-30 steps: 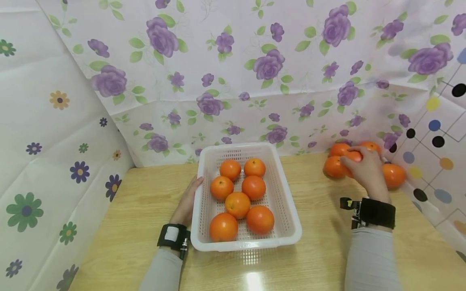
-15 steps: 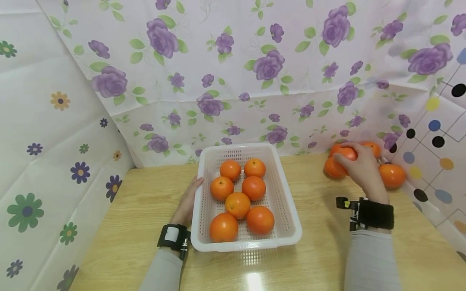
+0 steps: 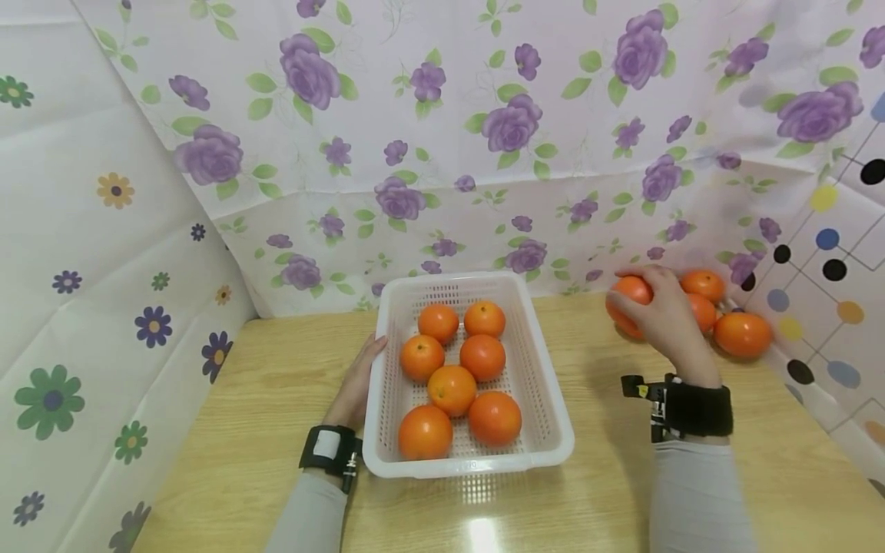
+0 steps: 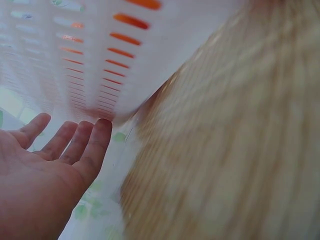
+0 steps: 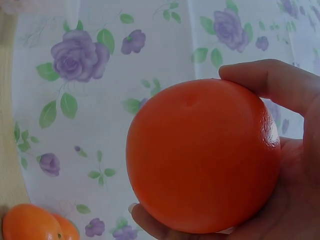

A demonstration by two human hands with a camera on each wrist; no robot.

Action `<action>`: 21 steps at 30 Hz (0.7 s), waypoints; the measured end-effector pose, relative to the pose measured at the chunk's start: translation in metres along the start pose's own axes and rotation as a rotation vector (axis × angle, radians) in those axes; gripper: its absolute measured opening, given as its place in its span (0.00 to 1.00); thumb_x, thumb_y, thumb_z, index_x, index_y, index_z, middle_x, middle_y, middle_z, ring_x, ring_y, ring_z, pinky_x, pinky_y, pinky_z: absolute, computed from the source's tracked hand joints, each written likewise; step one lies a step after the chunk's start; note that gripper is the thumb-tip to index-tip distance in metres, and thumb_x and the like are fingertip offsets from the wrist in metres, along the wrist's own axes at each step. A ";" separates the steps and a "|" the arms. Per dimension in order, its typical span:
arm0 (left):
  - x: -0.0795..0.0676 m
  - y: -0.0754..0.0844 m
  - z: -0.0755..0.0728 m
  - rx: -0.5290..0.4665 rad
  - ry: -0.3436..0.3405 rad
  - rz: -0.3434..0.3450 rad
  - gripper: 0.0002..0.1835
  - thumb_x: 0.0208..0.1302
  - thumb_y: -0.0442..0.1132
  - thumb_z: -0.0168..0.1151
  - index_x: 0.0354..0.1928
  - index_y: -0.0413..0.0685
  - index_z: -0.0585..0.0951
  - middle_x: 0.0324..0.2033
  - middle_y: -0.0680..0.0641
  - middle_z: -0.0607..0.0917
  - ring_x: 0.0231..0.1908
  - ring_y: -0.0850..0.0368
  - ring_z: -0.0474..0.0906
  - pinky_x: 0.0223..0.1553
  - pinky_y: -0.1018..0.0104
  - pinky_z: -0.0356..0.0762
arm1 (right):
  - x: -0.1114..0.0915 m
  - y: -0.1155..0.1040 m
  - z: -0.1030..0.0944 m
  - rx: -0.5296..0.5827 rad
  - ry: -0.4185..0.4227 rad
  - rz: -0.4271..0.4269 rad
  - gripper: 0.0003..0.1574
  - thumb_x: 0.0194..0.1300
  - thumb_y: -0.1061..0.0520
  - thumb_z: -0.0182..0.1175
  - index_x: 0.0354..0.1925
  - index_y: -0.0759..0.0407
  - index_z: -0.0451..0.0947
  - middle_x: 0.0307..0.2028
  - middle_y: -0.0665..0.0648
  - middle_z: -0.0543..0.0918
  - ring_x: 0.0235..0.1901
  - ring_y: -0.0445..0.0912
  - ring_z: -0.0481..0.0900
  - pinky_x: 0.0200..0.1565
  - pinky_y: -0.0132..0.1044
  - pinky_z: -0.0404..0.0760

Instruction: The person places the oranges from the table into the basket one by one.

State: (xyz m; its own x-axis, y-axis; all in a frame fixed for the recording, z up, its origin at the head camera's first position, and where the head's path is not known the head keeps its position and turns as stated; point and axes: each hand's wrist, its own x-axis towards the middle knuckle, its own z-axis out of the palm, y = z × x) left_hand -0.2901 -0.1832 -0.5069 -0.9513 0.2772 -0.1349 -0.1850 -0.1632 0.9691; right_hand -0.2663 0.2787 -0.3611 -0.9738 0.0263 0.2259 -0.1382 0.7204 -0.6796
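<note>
A white perforated plastic basket (image 3: 549,384) stands mid-table with several oranges (image 3: 452,390) inside, spaced over its floor. Along its left side lies my left hand (image 3: 356,384); in the left wrist view that hand's fingers (image 4: 100,137) are extended, with the tips at the slotted wall. At the far right my right hand (image 3: 664,315) grips an orange (image 3: 632,290) between thumb and fingers. This held orange (image 5: 202,155) fills the middle of the right wrist view. In the head view, another orange (image 3: 628,329) shows partly below it, mostly hidden.
Right of my right hand, loose oranges (image 3: 743,335) lie on the wooden table (image 3: 594,430) near the corner. A flower-printed sheet (image 3: 470,153) hangs along the table's back edge. Patterned sheets (image 3: 830,307) also border the left and right sides.
My right hand has shifted left with an orange in its grip, away from the loose ones at right, which show more now. The left hand and basket stay put.
</note>
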 end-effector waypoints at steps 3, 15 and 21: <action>0.000 0.000 0.000 -0.003 0.002 0.003 0.35 0.77 0.68 0.45 0.81 0.75 0.52 0.74 0.44 0.65 0.67 0.40 0.68 0.60 0.43 0.75 | -0.002 -0.004 0.001 0.006 -0.011 -0.003 0.36 0.77 0.41 0.58 0.70 0.61 0.70 0.70 0.74 0.62 0.59 0.69 0.68 0.54 0.68 0.71; 0.001 -0.001 -0.002 -0.003 0.009 0.010 0.36 0.78 0.67 0.46 0.82 0.74 0.52 0.75 0.43 0.65 0.68 0.40 0.67 0.61 0.43 0.74 | -0.006 -0.025 0.008 0.065 -0.056 -0.061 0.34 0.75 0.41 0.61 0.70 0.57 0.71 0.64 0.70 0.67 0.55 0.64 0.71 0.45 0.53 0.79; 0.001 -0.002 -0.002 -0.004 0.020 0.013 0.36 0.77 0.67 0.46 0.82 0.74 0.51 0.74 0.43 0.65 0.69 0.40 0.67 0.61 0.42 0.74 | -0.008 -0.035 0.014 0.071 -0.065 -0.119 0.31 0.76 0.44 0.62 0.68 0.59 0.73 0.67 0.70 0.67 0.57 0.65 0.70 0.53 0.62 0.74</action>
State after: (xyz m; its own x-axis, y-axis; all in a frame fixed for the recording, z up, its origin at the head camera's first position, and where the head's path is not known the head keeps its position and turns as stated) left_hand -0.2912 -0.1843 -0.5088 -0.9584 0.2558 -0.1263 -0.1734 -0.1706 0.9700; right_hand -0.2565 0.2431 -0.3487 -0.9591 -0.1027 0.2636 -0.2633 0.6649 -0.6990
